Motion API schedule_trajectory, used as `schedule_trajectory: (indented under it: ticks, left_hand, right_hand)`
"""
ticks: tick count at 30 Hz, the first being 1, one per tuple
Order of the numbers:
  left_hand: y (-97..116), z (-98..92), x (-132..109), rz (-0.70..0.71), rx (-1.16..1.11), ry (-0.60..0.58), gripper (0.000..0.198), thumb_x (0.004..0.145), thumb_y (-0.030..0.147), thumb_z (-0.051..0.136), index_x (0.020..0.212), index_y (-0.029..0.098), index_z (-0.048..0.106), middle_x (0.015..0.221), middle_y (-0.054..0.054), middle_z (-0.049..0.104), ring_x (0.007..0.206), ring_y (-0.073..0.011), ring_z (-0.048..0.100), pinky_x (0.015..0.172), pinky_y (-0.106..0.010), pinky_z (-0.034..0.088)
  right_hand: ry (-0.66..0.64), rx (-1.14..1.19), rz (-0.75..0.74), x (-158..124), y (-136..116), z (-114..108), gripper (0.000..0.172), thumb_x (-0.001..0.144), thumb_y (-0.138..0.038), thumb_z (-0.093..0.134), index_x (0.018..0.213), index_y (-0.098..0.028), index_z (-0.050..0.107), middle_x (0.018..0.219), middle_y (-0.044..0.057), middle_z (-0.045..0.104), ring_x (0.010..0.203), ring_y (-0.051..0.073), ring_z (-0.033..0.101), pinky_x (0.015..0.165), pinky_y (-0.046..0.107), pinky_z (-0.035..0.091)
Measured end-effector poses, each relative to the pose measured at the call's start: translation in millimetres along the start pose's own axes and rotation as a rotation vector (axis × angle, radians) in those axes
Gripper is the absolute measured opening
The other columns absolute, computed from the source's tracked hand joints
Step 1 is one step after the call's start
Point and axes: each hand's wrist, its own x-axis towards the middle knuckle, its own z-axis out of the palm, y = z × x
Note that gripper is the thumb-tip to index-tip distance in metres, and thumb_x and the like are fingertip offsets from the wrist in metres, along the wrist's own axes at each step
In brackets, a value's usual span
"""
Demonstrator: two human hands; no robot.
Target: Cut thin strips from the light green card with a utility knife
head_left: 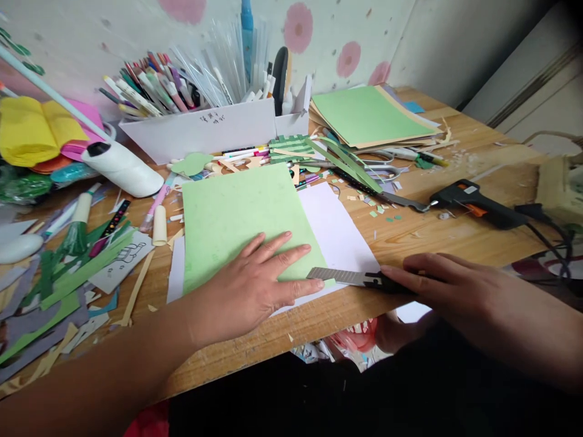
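A light green sheet of paper lies over a white sheet near the table's front edge. My left hand presses flat on the lower part of the green sheet, fingers spread. From the right, my right hand grips the dark handle of a utility knife, its segmented blade extended. The blade points left, along the right lower edge of the green paper, and its tip is close to my left hand's fingers. Whether the blade touches the paper I cannot tell.
A black glue gun with a cord lies on the right. Behind are a white box of pens and a stack of green and tan paper. Paper scraps and a white roll cover the left side.
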Motion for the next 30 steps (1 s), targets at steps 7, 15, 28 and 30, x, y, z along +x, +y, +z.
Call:
schedule_trajectory:
  ticks: [7, 15, 28, 30]
  left_hand:
    - [-2, 4.8, 3, 0.021, -0.004, 0.024, 0.041, 0.101, 0.039, 0.040, 0.138, 0.056, 0.040, 0.156, 0.003, 0.032, 0.144, -0.0312, 0.021, 0.111, -0.056, 0.018]
    - [1, 2.4, 3, 0.015, 0.017, 0.000, 0.045, 0.101, 0.035, 0.040, 0.140, 0.057, 0.035, 0.157, 0.003, 0.030, 0.145, -0.0313, 0.019, 0.112, -0.057, 0.016]
    - [1, 3.2, 2, 0.014, 0.036, -0.011, 0.053, 0.100, 0.027, 0.044, 0.140, 0.059, 0.032, 0.158, 0.003, 0.028, 0.145, -0.0328, 0.018, 0.112, -0.058, 0.016]
    - [1, 2.5, 3, 0.007, 0.030, -0.020, 0.054, 0.099, 0.026, 0.044, 0.139, 0.060, 0.032, 0.158, 0.004, 0.028, 0.145, -0.0336, 0.018, 0.112, -0.059, 0.016]
  right_hand:
    - [0.000, -0.148, 0.073, -25, -13, 10, 0.063, 0.090, -0.017, 0.036, 0.151, -0.034, 0.030, 0.134, 0.005, 0.052, 0.105, 0.021, 0.061, 0.079, 0.034, 0.058]
    - [0.005, -0.125, 0.051, -19, -15, 4, 0.064, 0.087, -0.014, 0.036, 0.149, -0.030, 0.034, 0.127, 0.007, 0.055, 0.094, 0.019, 0.064, 0.072, 0.031, 0.058]
    - [-0.069, -0.063, 0.021, -12, -17, -5, 0.059, 0.088, -0.011, 0.038, 0.146, -0.025, 0.037, 0.124, 0.010, 0.055, 0.097, 0.020, 0.062, 0.074, 0.033, 0.056]
    - [-0.077, -0.066, 0.027, -12, -18, -5, 0.059, 0.088, -0.010, 0.038, 0.145, -0.025, 0.038, 0.123, 0.010, 0.055, 0.094, 0.020, 0.062, 0.072, 0.033, 0.056]
